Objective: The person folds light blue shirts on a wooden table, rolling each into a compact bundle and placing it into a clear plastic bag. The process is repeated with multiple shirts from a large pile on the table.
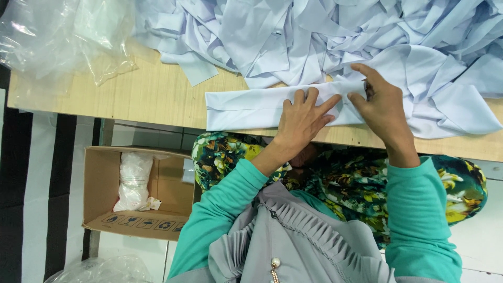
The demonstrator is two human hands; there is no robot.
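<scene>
Left hand (303,116) flat, right hand (378,102) pinching the folded pale-blue fabric strip (246,109) — the fold could slip loose if either lifts.

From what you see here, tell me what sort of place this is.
Probably a garment workshop or packing room. A heap of pale blue cloth pieces covers a wooden worktable, the left hand and right hand press a folded strip, and clear plastic bags lie alongside.
</scene>
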